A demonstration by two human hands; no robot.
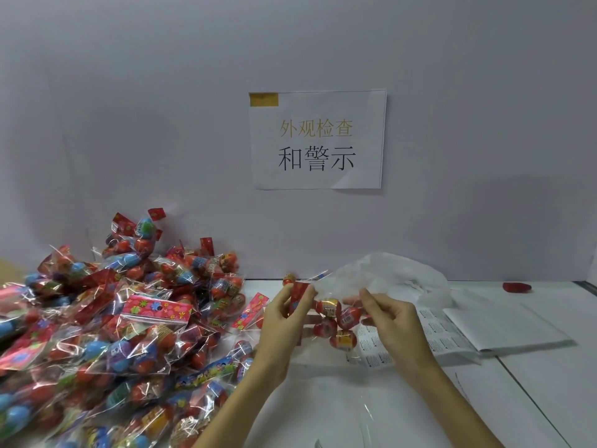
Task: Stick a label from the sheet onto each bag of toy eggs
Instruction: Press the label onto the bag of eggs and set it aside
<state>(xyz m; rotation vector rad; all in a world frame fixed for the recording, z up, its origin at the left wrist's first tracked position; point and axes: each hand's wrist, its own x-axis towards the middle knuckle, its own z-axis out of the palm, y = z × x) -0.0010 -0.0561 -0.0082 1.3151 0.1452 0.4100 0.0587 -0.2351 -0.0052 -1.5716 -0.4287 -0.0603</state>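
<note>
Holding one bag (334, 320) of eggs up between both hands, the person has it just above the counter (523, 383), with the label sheet (449, 337) lying directly behind and below it. The left hand (284, 321) pinches the red header card at the bag's top; the right hand (392, 320) has its fingers curled on the clear film at the other side. So both grips are narrow and closed on the bag. Whether a label is already on a fingertip I cannot tell.

To do this step well, I judge the film should be pulled taut and flat over the eggs, a label pressed on a smooth patch, then rubbed from the middle outward so it does not wrinkle. The slippery film may crease under it.

The heap (106, 334) of bags fills the left of the white counter and leans toward the wall (161, 108). The wall is plain and pale, and a paper sign (318, 140) with printed characters is taped to it. A crumpled white plastic bag (397, 276) sits behind the hands. A small red thing (516, 287) lies far right by the wall.
</note>
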